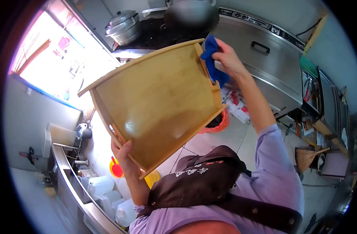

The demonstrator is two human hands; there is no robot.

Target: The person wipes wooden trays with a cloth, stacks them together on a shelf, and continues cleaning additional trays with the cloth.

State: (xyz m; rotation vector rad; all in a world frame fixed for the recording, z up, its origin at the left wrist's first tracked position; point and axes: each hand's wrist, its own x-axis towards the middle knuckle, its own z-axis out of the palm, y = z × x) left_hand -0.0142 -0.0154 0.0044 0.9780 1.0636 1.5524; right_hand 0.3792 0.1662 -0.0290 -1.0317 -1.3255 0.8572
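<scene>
A yellowish wooden tray point(155, 97) with raised edges and handle slots is held up, tilted, in front of my body. My left hand point(125, 156) grips its lower left side at the handle slot, thumb on the inner face. At the upper right side, my right hand point(229, 58) is closed on a blue cloth point(214, 64). The cloth lies against the tray's right edge by the other slot. Part of my left hand's fingers is hidden behind the tray.
A stove with a lidded pot point(123, 29) and a dark wok point(191, 17) stands ahead. A steel fryer point(260, 46) is at the right. Below are a red-lined bin point(224, 121), a broom point(306, 158), plastic jugs point(125, 212) and a steel counter edge point(71, 179) at left.
</scene>
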